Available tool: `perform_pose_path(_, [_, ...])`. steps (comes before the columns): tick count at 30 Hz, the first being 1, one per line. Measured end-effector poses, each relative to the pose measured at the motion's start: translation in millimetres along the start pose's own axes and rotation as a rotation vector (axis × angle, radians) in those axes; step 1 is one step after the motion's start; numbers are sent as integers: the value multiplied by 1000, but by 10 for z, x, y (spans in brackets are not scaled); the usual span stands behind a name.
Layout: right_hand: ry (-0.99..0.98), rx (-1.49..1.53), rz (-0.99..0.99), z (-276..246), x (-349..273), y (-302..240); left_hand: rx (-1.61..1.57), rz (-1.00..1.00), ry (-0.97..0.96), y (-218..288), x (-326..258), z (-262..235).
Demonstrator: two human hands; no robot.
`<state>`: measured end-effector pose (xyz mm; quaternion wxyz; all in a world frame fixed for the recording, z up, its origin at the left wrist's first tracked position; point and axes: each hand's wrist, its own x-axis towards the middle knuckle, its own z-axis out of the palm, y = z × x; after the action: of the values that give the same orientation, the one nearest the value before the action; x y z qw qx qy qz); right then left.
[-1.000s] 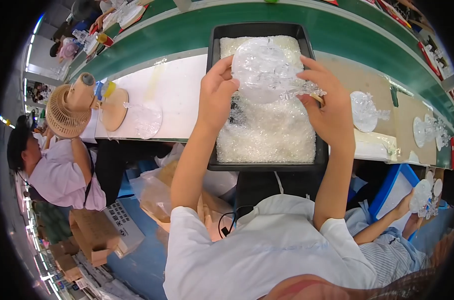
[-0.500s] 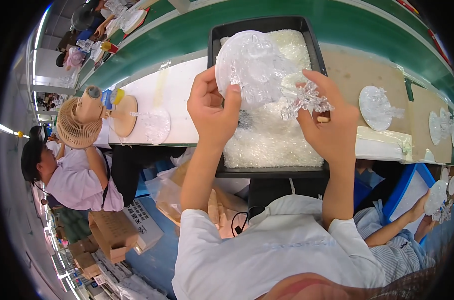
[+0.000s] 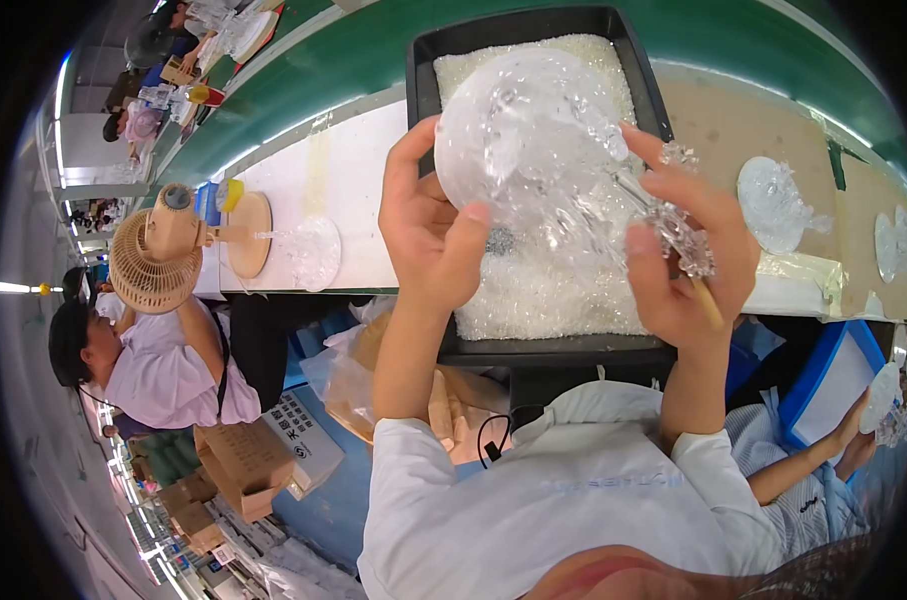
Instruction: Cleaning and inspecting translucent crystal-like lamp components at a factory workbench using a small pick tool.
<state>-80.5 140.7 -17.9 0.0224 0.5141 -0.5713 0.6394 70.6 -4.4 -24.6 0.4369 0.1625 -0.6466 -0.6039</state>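
Note:
A round, frosted-white disc with clear, glassy shapes on its face (image 3: 518,130) is held up in my left hand (image 3: 428,235). My left thumb presses its near edge while the fingers curl behind. My right hand (image 3: 703,240) is closed round the stem of a clear, branching ornament (image 3: 683,240) at the disc's right side. Whether the ornament is joined to the disc, I cannot tell. A thin wooden stick (image 3: 709,303) pokes out below my right palm; its other end is hidden. Beneath both hands lies a black tray (image 3: 663,110) filled with clear, glittering granules (image 3: 548,300).
Similar clear pieces on discs (image 3: 773,205) lie on brown board to the right. A tan fan (image 3: 158,250) and another clear piece (image 3: 315,252) are at left. Co-workers sit on both sides; the right one (image 3: 823,450) holds a similar piece. Cardboard boxes (image 3: 238,465) are on the floor.
My right hand has shifted right and slightly down, and the wooden stick shows more. The disc has turned a little in my left hand. The tray appears slightly higher in view.

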Motion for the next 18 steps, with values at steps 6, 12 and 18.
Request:
perform_pose_path(6, [66,-90,-83,25,-15,44,278,32,-149,-1,17,-5])
perform_pose_path(12, [103,-70,-88,26,-15,94,277,20,-174,11,18,17])
perform_pose_path(18, [111,-67,-22,-18,-36,93,219,19,-183,-64,9,31])
